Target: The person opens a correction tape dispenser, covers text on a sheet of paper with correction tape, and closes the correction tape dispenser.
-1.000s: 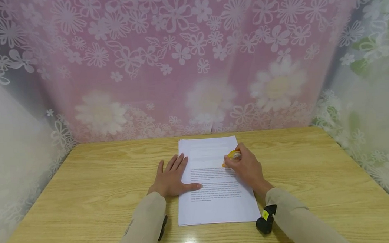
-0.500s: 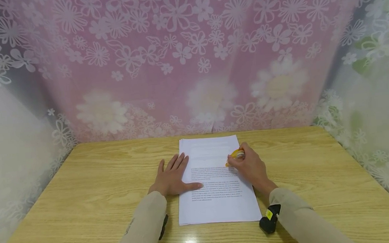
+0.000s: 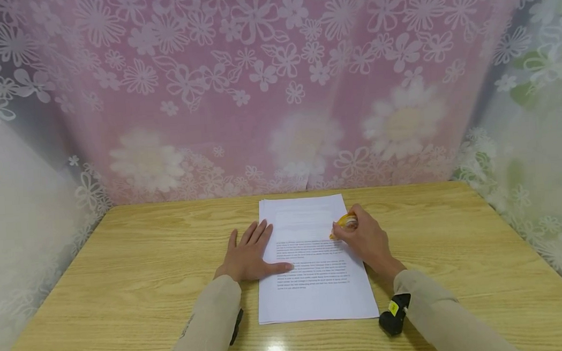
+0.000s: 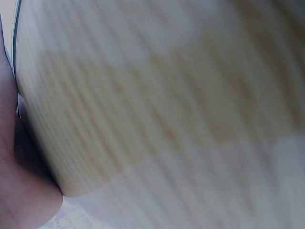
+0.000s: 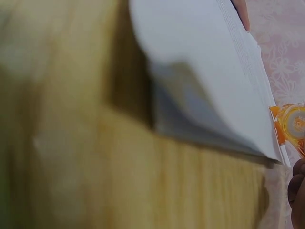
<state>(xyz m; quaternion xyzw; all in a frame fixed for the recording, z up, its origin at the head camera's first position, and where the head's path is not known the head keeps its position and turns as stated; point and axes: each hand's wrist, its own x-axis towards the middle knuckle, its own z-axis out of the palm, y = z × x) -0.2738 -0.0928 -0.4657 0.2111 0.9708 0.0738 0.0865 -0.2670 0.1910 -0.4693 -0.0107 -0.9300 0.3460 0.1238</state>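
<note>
Where papers (image 3: 318,305) lie, wood-grain tabletop (image 3: 146,269), pink floral backdrop (image 3: 267,109) behind

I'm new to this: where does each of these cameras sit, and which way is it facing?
Head: worn on the head, facing forward and down at the printed paper, wooden table and floral curtain; the left hand, right hand and sleeves show.
Left wrist: worn on that wrist, facing across the blurred table; part of the left hand shows at the picture's left edge.
Right wrist: worn on that wrist, facing across table and paper toward the curtain; part of the right hand shows at lower right.
Shared: head and right wrist both show the orange tool.
</note>
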